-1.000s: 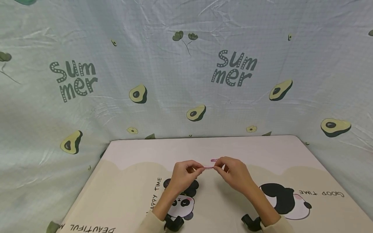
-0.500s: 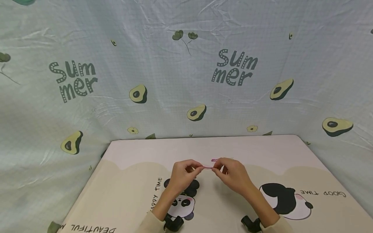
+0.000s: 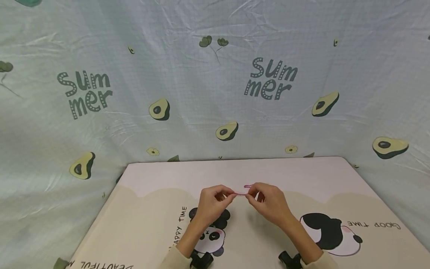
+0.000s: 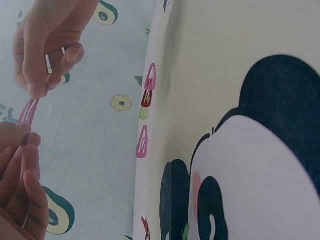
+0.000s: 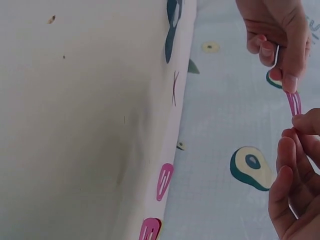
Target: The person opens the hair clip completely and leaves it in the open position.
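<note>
A pink hair clip [image 3: 240,194] is stretched between both hands above the table. The left hand [image 3: 211,203] pinches its left end with thumb and fingertips, and the right hand [image 3: 270,201] pinches the other end. In the left wrist view the clip [image 4: 29,111] shows open slots, with the left hand [image 4: 22,182] below and the right hand [image 4: 52,45] above. The right wrist view has the clip [image 5: 294,103] between the left hand [image 5: 282,35] at the top and the right hand [image 5: 300,175] at the bottom.
Along the table's far edge lie a pink clip [image 4: 142,141], a green clip [image 4: 144,113], a red clip [image 4: 146,98] and another pink clip [image 4: 151,76]. The printed tablecloth [image 3: 151,216] covers the table; a patterned curtain [image 3: 188,82] hangs behind it.
Both hands keep their pinch on the clip and stay in nearly the same place. The right hand has shifted only very slightly.
</note>
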`<move>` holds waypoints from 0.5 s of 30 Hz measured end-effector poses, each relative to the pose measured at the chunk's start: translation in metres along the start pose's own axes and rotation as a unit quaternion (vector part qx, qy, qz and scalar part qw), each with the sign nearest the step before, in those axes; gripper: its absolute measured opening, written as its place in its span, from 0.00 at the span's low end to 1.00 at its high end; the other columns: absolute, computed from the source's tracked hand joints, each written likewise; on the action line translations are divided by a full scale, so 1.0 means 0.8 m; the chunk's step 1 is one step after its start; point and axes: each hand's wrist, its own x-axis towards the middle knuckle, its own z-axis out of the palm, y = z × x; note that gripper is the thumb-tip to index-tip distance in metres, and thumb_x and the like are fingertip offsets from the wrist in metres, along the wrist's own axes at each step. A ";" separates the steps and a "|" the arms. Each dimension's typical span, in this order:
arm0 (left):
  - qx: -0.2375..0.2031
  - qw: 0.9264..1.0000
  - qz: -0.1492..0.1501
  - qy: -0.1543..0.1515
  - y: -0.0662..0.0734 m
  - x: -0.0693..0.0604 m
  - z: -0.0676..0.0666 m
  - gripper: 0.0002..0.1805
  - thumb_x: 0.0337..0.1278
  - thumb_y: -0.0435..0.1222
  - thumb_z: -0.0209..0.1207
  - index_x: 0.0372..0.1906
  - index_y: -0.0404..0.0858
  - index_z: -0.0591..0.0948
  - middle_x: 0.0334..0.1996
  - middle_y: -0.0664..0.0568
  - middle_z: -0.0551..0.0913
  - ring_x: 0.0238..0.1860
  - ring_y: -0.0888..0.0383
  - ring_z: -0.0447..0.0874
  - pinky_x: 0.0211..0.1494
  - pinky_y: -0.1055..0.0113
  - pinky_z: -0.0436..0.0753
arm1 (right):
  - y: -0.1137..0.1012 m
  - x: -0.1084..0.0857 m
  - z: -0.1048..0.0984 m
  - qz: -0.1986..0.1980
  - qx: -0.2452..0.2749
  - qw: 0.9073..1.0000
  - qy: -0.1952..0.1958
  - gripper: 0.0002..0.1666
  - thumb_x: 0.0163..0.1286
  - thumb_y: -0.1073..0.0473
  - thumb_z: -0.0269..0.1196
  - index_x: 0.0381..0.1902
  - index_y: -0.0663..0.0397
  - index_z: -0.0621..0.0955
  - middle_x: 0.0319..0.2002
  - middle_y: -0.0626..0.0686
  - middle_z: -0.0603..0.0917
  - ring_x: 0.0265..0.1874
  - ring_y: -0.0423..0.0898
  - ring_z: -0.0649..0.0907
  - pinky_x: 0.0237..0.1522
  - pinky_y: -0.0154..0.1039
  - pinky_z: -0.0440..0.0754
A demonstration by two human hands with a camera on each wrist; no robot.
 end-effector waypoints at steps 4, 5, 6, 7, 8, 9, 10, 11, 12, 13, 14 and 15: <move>0.002 1.000 0.005 0.000 0.001 0.000 0.001 0.03 0.58 0.33 0.72 0.35 0.37 0.90 0.26 0.53 0.90 0.22 0.70 0.76 0.27 0.74 0.79 | 0.000 -0.001 0.001 -0.009 -0.005 1.000 0.014 0.11 0.56 0.63 0.76 0.28 0.46 0.83 0.21 0.39 0.81 0.20 0.29 0.72 0.23 0.26 0.73; 0.002 1.000 0.006 -0.001 0.001 0.000 0.002 0.03 0.58 0.33 0.72 0.35 0.37 0.90 0.26 0.53 0.89 0.22 0.70 0.76 0.27 0.74 0.79 | 0.000 -0.002 0.001 -0.012 -0.007 1.000 0.017 0.11 0.55 0.63 0.76 0.27 0.46 0.83 0.21 0.39 0.81 0.20 0.29 0.72 0.23 0.26 0.73; 0.003 1.000 0.006 -0.001 0.001 0.000 0.002 0.02 0.58 0.33 0.72 0.35 0.38 0.90 0.26 0.53 0.89 0.22 0.70 0.76 0.27 0.74 0.79 | 0.000 -0.002 0.002 -0.014 -0.008 1.000 0.019 0.11 0.55 0.63 0.76 0.26 0.45 0.83 0.20 0.38 0.80 0.20 0.29 0.71 0.23 0.26 0.72; 0.004 1.000 0.006 -0.001 0.001 0.000 0.002 0.02 0.58 0.32 0.72 0.35 0.38 0.90 0.26 0.53 0.89 0.22 0.70 0.76 0.27 0.74 0.79 | 0.000 -0.002 0.002 -0.016 -0.009 1.000 0.021 0.11 0.55 0.63 0.76 0.26 0.45 0.82 0.20 0.38 0.79 0.20 0.29 0.71 0.23 0.26 0.72; 0.005 1.000 0.006 0.000 0.001 0.000 0.003 0.02 0.57 0.32 0.72 0.35 0.38 0.90 0.26 0.53 0.89 0.22 0.70 0.76 0.27 0.74 0.79 | 0.000 -0.002 0.003 -0.018 -0.010 1.000 0.022 0.12 0.54 0.63 0.76 0.25 0.45 0.82 0.19 0.38 0.79 0.20 0.29 0.71 0.22 0.27 0.72; 0.006 1.000 0.005 0.000 0.002 0.000 0.003 0.02 0.57 0.31 0.72 0.35 0.39 0.90 0.26 0.53 0.89 0.22 0.70 0.76 0.27 0.74 0.79 | 0.000 -0.002 0.003 -0.019 -0.009 1.000 0.023 0.12 0.54 0.63 0.76 0.25 0.45 0.82 0.19 0.38 0.78 0.20 0.29 0.70 0.22 0.26 0.71; 0.006 1.000 0.004 0.001 0.002 -0.001 0.003 0.03 0.56 0.31 0.72 0.35 0.40 0.90 0.26 0.53 0.89 0.22 0.70 0.76 0.27 0.74 0.80 | 0.000 -0.003 0.004 -0.020 -0.009 0.999 0.024 0.12 0.54 0.63 0.76 0.25 0.45 0.82 0.19 0.38 0.77 0.20 0.29 0.70 0.22 0.26 0.71; 0.007 1.000 0.003 0.001 0.002 -0.001 0.003 0.03 0.56 0.30 0.72 0.35 0.40 0.90 0.26 0.53 0.89 0.22 0.70 0.76 0.27 0.74 0.80 | 0.000 -0.003 0.004 -0.020 -0.009 0.999 0.025 0.12 0.53 0.63 0.76 0.24 0.45 0.81 0.19 0.38 0.77 0.20 0.29 0.69 0.22 0.26 0.71; 0.007 1.000 0.002 0.002 0.002 -0.002 0.003 0.04 0.56 0.30 0.72 0.35 0.40 0.90 0.26 0.53 0.89 0.22 0.70 0.76 0.27 0.74 0.80 | -0.001 -0.003 0.004 -0.020 -0.008 0.999 0.026 0.13 0.53 0.64 0.76 0.24 0.45 0.81 0.18 0.38 0.76 0.20 0.29 0.69 0.22 0.26 0.71; 0.008 1.000 0.003 0.003 0.002 -0.002 0.003 0.04 0.56 0.30 0.72 0.35 0.41 0.90 0.25 0.53 0.89 0.22 0.70 0.76 0.27 0.74 0.80 | -0.001 -0.004 0.005 -0.019 -0.006 0.999 0.027 0.13 0.53 0.64 0.76 0.24 0.45 0.81 0.18 0.38 0.75 0.20 0.29 0.69 0.22 0.27 0.70; 0.008 1.000 0.004 0.004 0.002 -0.002 0.004 0.04 0.55 0.29 0.72 0.35 0.41 0.90 0.25 0.53 0.89 0.22 0.70 0.76 0.27 0.74 0.80 | -0.001 -0.004 0.005 -0.018 -0.005 0.999 0.028 0.13 0.52 0.65 0.76 0.24 0.45 0.81 0.18 0.38 0.75 0.20 0.29 0.68 0.22 0.26 0.70; 0.008 1.000 0.004 0.004 0.002 -0.003 0.004 0.04 0.55 0.29 0.72 0.35 0.40 0.90 0.25 0.53 0.89 0.22 0.70 0.76 0.27 0.74 0.80 | -0.002 -0.004 0.005 -0.017 -0.005 0.999 0.029 0.14 0.52 0.65 0.76 0.23 0.45 0.80 0.18 0.38 0.74 0.20 0.29 0.68 0.22 0.26 0.70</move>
